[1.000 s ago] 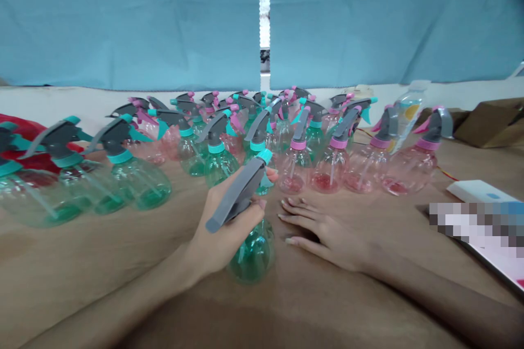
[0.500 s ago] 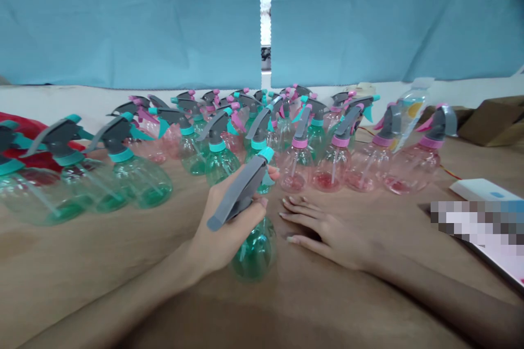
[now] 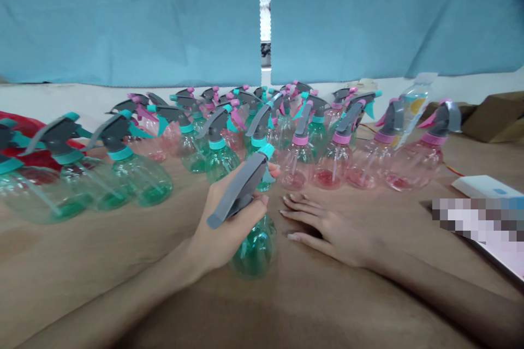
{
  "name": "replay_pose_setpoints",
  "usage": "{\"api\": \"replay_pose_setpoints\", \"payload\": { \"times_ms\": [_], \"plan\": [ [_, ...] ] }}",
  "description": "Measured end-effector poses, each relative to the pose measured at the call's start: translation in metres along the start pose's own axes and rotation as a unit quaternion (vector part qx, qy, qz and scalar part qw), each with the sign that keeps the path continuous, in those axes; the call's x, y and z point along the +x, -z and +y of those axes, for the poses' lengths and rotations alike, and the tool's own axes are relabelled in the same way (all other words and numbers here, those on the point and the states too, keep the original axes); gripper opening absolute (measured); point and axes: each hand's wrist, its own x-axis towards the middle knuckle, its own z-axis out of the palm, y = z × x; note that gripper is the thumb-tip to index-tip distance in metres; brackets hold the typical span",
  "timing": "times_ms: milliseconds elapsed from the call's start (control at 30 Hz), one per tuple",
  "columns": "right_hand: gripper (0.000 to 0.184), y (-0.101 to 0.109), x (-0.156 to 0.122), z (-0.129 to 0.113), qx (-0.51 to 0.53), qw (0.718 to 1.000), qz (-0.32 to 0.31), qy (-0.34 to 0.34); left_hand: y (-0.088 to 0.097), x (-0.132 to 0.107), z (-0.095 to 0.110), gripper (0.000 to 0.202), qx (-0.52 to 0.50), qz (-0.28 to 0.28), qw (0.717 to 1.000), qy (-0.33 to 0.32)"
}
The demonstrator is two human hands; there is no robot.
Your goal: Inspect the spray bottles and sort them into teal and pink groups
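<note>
At six o'clock on the tan surface (image 3: 65, 245), the left hand (image 3: 229, 223) has its fingers (image 3: 260, 203) clamped around the upper part of a clear, green-tinted plastic spray bottle (image 3: 256, 248), its grey sprayer head (image 3: 239, 188) slanting across them. Just right of it, the right hand (image 3: 331, 234) lies flat, fingers (image 3: 298, 212) slightly apart, on the surface. Upright green spray bottles (image 3: 139, 180) and pink spray bottles (image 3: 327, 169) fan from nine to three o'clock. A pixelated card (image 3: 478, 218) sits at four o'clock, unreadable.
</note>
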Motion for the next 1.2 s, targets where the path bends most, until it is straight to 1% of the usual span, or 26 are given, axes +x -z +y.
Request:
{"api": "replay_pose_setpoints", "payload": {
  "times_ms": [167, 233, 367, 433, 533, 633, 767, 933, 1067, 1200],
  "plan": [
    [0.051, -0.001, 0.000, 0.001, 0.003, 1.000, 0.005, -0.004, -0.001, 0.000, 0.001, 0.039, 0.002, 0.002, 1.000, 0.015],
    [0.049, -0.002, 0.000, 0.001, 0.011, 1.000, 0.008, 0.000, -0.001, 0.001, 0.002, 0.037, 0.007, 0.003, 1.000, 0.018],
    [0.046, -0.002, 0.001, 0.003, 0.015, 1.000, 0.008, 0.003, -0.001, 0.001, 0.002, 0.015, 0.018, 0.009, 1.000, -0.001],
    [0.043, -0.003, 0.001, 0.004, 0.011, 1.000, 0.001, 0.008, -0.001, 0.001, -0.001, 0.011, 0.021, 0.018, 1.000, 0.001],
    [0.042, -0.002, 0.001, 0.004, 0.001, 1.000, -0.010, 0.015, 0.000, -0.001, -0.009, 0.011, 0.023, 0.027, 0.999, 0.013],
    [0.041, -0.002, 0.001, 0.004, 0.000, 1.000, -0.010, 0.015, 0.002, -0.003, -0.012, 0.015, -0.001, 0.001, 1.000, 0.012],
    [0.040, -0.003, 0.001, 0.004, 0.020, 1.000, 0.001, 0.014, 0.004, -0.002, -0.005, 0.016, -0.004, -0.010, 1.000, 0.006],
    [0.040, -0.004, 0.002, 0.005, 0.012, 1.000, -0.001, 0.017, 0.006, 0.001, 0.003, 0.007, -0.021, -0.018, 1.000, -0.003],
    [0.041, -0.003, 0.002, 0.004, -0.007, 1.000, -0.010, 0.016, 0.008, -0.001, -0.005, 0.009, -0.014, -0.026, 1.000, -0.003],
    [0.041, -0.002, 0.001, 0.004, -0.004, 1.000, -0.008, 0.013, 0.005, -0.003, -0.015, 0.014, 0.016, -0.005, 1.000, 0.009]
  ]
}}
